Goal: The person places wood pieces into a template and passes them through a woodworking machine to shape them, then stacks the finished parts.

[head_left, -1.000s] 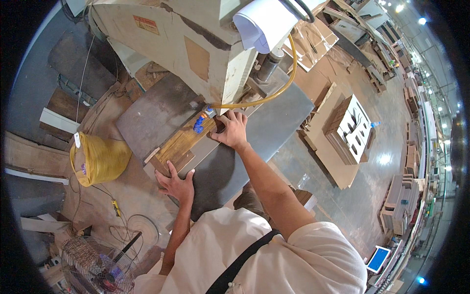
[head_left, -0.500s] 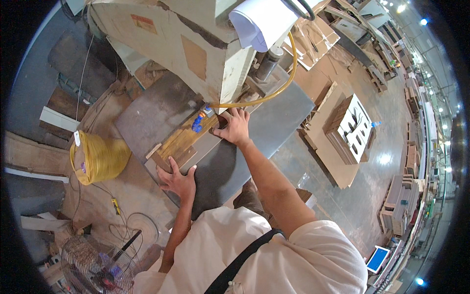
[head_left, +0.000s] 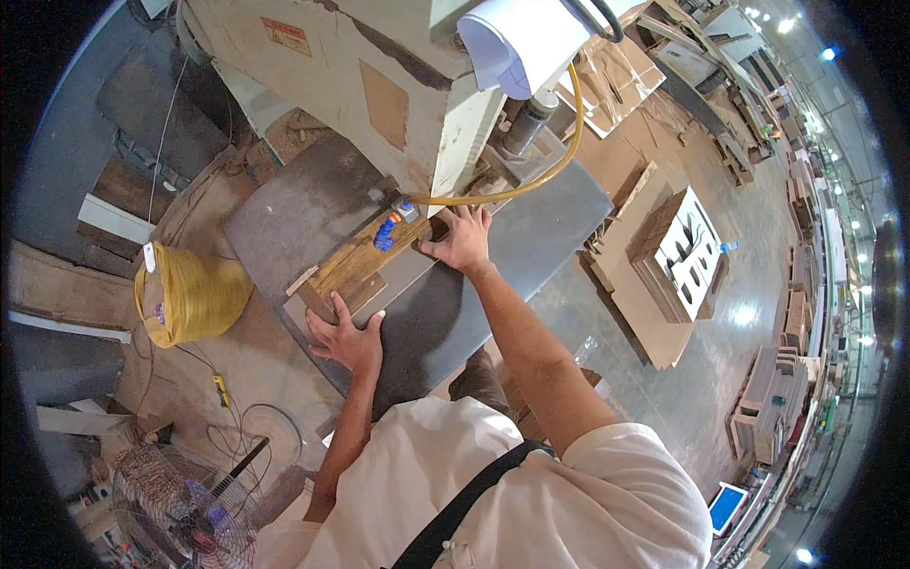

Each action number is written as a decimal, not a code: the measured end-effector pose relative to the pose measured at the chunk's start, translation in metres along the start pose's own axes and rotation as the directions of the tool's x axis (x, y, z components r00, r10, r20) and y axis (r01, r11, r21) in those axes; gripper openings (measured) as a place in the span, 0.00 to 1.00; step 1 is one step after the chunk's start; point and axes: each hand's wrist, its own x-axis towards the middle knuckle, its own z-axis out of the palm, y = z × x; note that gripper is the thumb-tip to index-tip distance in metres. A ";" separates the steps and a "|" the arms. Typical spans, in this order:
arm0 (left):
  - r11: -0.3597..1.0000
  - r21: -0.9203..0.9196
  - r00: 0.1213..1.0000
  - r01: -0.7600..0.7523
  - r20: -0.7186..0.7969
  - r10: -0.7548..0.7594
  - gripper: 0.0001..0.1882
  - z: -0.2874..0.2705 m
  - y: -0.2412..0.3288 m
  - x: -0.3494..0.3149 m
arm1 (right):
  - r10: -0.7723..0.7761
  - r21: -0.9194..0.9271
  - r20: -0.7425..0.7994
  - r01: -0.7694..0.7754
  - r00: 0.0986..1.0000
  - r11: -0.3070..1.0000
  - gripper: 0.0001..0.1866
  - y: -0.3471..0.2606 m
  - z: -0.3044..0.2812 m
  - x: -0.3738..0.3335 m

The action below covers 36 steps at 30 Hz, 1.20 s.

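A yellowish-brown wooden block assembly (head_left: 358, 258) lies on a grey-brown board (head_left: 403, 282), on the dark metal table (head_left: 431, 318) of a large off-white machine (head_left: 332, 85). At its near left end rests my left hand (head_left: 349, 339), fingers spread and fingertips touching the wood. My right hand (head_left: 462, 242) is at the other end, right beside the machine's column. Its thumb and fingers curve around a dark brown wooden piece (head_left: 438, 229), partly hidden by the hand. A blue and orange segmented nozzle (head_left: 384, 233) points down over the wood between my hands.
A yellow hose (head_left: 531, 193) arcs over the table's far side. On the left floor stand a yellow sack (head_left: 194, 299) and a wire-caged fan (head_left: 185, 507), with loose cables near them. Stacked cut-out panels (head_left: 684, 254) sit on sheets to the right.
My left hand has shifted very slightly away from me along the wood. My right hand keeps its hold at nearly the same place. The whole view has tilted a little.
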 end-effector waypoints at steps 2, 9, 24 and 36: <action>1.000 0.005 1.000 0.013 0.010 -0.013 0.53 0.000 0.003 0.000 | 0.002 -0.006 0.021 -0.001 1.000 1.000 0.36 0.001 -0.002 0.000; 1.000 0.023 1.000 0.000 0.003 0.000 0.54 0.005 0.004 0.001 | 0.019 -0.032 0.043 -0.018 0.999 0.999 0.38 0.008 0.000 0.002; 1.000 -0.006 1.000 -0.006 0.007 0.006 0.53 0.009 0.011 0.002 | 0.027 -0.023 0.083 -0.025 0.996 0.999 0.38 0.018 -0.001 0.008; 1.000 -0.022 1.000 -0.013 0.020 0.014 0.52 0.009 0.020 0.003 | -0.014 0.036 -0.003 0.015 1.000 0.999 0.36 0.020 -0.007 0.010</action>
